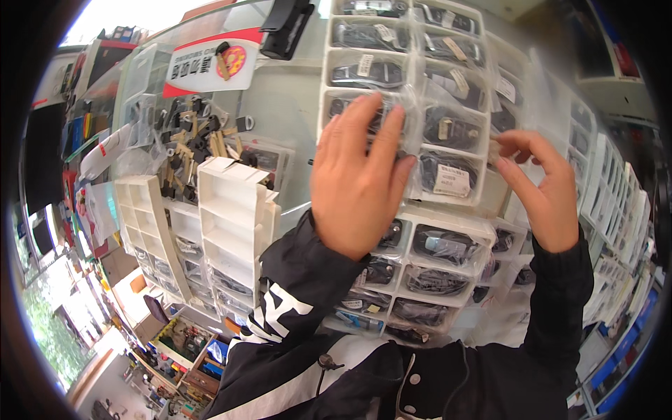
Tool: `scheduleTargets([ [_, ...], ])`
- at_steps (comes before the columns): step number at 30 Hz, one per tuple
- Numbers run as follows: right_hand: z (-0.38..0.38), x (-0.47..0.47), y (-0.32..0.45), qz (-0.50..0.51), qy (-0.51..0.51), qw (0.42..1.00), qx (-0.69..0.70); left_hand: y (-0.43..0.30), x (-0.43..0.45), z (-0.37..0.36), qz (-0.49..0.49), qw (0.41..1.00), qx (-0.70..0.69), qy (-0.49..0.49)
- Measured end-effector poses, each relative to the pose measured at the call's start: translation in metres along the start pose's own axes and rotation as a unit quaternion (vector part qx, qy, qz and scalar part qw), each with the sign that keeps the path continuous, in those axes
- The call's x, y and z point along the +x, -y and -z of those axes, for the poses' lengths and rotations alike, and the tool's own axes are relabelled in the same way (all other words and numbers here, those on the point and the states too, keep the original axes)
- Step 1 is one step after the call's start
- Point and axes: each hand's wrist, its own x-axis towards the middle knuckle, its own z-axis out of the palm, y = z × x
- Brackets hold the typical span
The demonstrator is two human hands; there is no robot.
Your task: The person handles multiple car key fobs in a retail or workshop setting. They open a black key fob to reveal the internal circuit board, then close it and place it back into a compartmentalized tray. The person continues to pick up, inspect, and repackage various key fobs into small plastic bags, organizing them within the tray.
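Observation:
A white plastic compartment tray (pixel 321 68) lies before me, with bagged black key fobs (pixel 362 73) in its compartments. Over its left column my left hand (pixel 362 168) is spread, fingertips on a bagged item in one compartment that the hand partly hides. To the right of this tray is my right hand (pixel 541 178), its thumb and forefinger curled near the tray's edge around a small, blurred, pale piece; whether it grips that cannot be told. Below the left hand, a second tray (pixel 485 236) holds more bagged black fobs. A fob with a large white label (pixel 452 180) fills the first tray's nearest right compartment.
Left of the hands lie loose key blades and black key parts (pixel 205 134), beside empty-looking white compartment trays (pixel 226 210). Farther back are a no-smoking sign (pixel 210 63) and a black device (pixel 286 26). More stacked trays (pixel 614 194) stand at the right.

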Motion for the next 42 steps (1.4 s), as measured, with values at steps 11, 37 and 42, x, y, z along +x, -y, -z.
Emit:
scheduleTargets([
  [11, -0.014, 0.010, -0.010, 0.038, -0.052, 0.998, 0.026, 0.000, 0.002, -0.003, -0.057, 0.996, 0.072, 0.000],
  [37, -0.028, 0.061, 0.001, -0.017, 0.058, 0.993, 0.097, 0.006, 0.000, -0.009, -0.045, 0.997, 0.061, 0.001],
  [42, -0.024, 0.060, 0.011, -0.111, 0.090, 0.979, 0.148, 0.007, 0.000, -0.009, -0.038, 0.999, 0.035, -0.004],
])
